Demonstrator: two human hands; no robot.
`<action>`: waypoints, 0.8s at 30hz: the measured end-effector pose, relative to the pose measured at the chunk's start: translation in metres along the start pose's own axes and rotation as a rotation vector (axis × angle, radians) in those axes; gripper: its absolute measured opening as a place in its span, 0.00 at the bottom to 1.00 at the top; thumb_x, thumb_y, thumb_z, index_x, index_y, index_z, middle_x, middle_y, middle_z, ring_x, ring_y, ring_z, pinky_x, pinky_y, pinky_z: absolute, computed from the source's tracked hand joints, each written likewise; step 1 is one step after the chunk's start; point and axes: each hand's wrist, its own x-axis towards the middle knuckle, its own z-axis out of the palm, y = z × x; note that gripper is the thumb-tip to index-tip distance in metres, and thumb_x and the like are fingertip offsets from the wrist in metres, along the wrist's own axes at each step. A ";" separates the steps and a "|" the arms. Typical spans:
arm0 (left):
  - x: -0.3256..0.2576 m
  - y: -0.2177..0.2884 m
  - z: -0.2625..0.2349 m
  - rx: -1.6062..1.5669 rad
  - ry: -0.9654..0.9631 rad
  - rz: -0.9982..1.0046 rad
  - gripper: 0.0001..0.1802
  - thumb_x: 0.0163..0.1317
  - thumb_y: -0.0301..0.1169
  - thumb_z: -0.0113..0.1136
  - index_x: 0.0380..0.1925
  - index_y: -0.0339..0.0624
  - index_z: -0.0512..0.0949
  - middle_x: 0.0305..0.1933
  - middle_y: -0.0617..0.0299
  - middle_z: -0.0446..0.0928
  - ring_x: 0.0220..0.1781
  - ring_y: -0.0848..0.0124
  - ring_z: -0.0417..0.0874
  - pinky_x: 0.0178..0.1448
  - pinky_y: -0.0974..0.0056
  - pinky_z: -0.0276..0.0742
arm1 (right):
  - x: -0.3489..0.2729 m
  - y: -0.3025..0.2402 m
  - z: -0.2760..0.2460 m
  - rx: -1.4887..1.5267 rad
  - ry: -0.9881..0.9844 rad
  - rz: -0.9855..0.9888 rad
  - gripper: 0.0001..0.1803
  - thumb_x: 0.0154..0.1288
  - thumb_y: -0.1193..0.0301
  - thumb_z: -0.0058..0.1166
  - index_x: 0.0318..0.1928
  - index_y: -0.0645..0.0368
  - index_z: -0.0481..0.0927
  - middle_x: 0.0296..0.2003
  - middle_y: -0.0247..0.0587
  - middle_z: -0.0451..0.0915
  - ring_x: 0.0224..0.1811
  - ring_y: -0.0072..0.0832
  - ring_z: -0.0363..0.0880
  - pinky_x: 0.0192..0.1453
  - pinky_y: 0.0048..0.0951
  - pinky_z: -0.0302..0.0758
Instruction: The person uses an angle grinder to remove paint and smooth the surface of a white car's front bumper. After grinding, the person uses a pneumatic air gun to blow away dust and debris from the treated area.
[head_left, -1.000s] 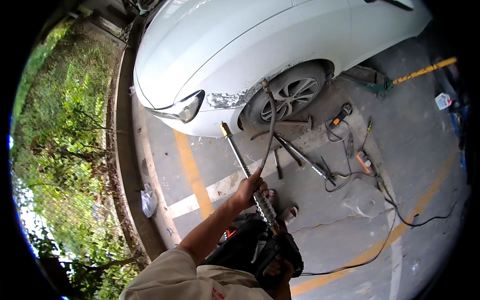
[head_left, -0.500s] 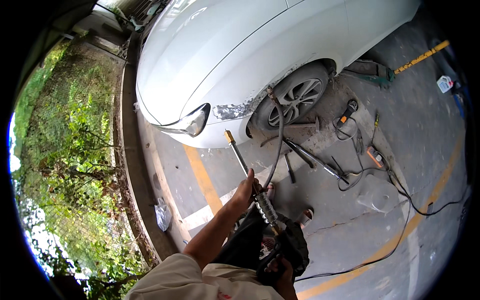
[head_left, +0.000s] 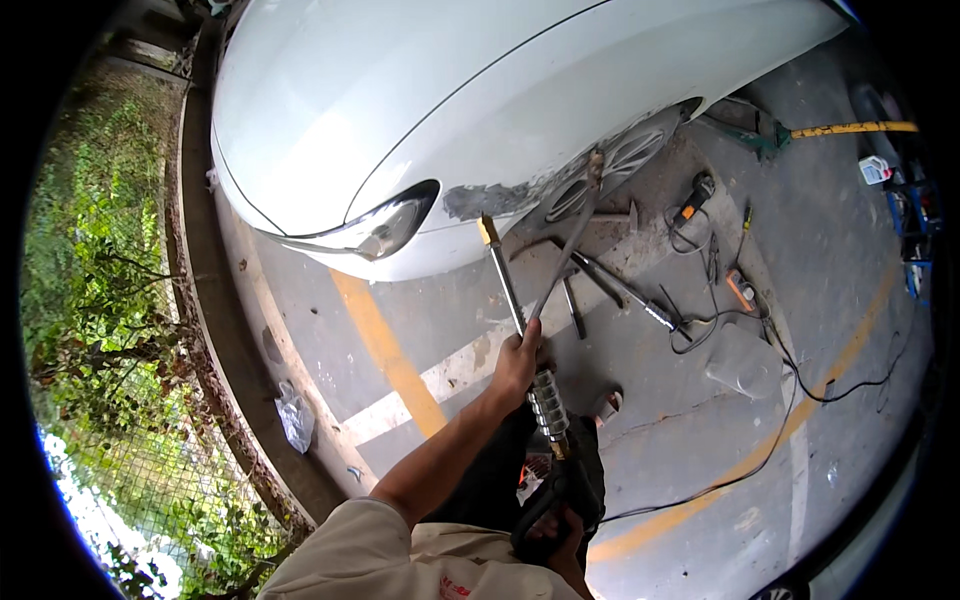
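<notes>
A long dent puller with a slide weight [head_left: 548, 405], a chrome rod and a brass tip [head_left: 488, 229] slants up from my body toward the white car [head_left: 330, 130]. My left hand [head_left: 515, 362] is closed around its rod, just above the ribbed weight. Low in front of me, my right hand [head_left: 553, 530] wraps the black pistol handle, its fingers partly hidden. The brass tip appears beside the scraped grey patch [head_left: 485, 201] on the fender; contact cannot be told. A grey cable [head_left: 568, 255] runs from the wheel arch to behind my left hand.
On the floor lie an angle grinder [head_left: 693, 200], a hammer [head_left: 615, 216], a long metal bar [head_left: 630, 292], an orange-black tool [head_left: 741, 290] and black cables [head_left: 700, 488]. A jack with a yellow handle [head_left: 850, 128] stands at the right. A curb [head_left: 215, 290] borders greenery.
The brass tip has moved up and slightly right, closer to the scraped fender. My left hand has risen with the rod. The view has shifted, so the car appears larger and nearer.
</notes>
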 end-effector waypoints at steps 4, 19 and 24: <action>-0.006 0.015 -0.011 0.008 0.052 0.002 0.24 0.69 0.51 0.47 0.24 0.44 0.63 0.18 0.67 0.60 0.21 0.72 0.70 0.28 0.63 0.72 | 0.006 0.015 0.000 0.056 0.029 0.055 0.08 0.61 0.58 0.51 0.35 0.44 0.78 0.20 0.24 0.61 0.20 0.17 0.61 0.34 0.27 0.64; -0.011 0.036 -0.024 -0.027 -0.009 0.048 0.23 0.71 0.48 0.44 0.23 0.45 0.60 0.17 0.69 0.56 0.19 0.72 0.66 0.30 0.62 0.72 | 0.004 0.039 0.023 0.174 -0.051 0.111 0.09 0.62 0.58 0.51 0.36 0.45 0.79 0.21 0.22 0.65 0.20 0.14 0.65 0.33 0.24 0.66; -0.006 0.036 -0.030 -0.027 -0.007 0.050 0.24 0.70 0.49 0.46 0.22 0.45 0.60 0.17 0.68 0.57 0.19 0.72 0.66 0.30 0.62 0.72 | 0.006 0.041 0.026 0.205 -0.021 0.130 0.08 0.61 0.59 0.51 0.36 0.44 0.79 0.21 0.23 0.64 0.21 0.14 0.64 0.35 0.25 0.65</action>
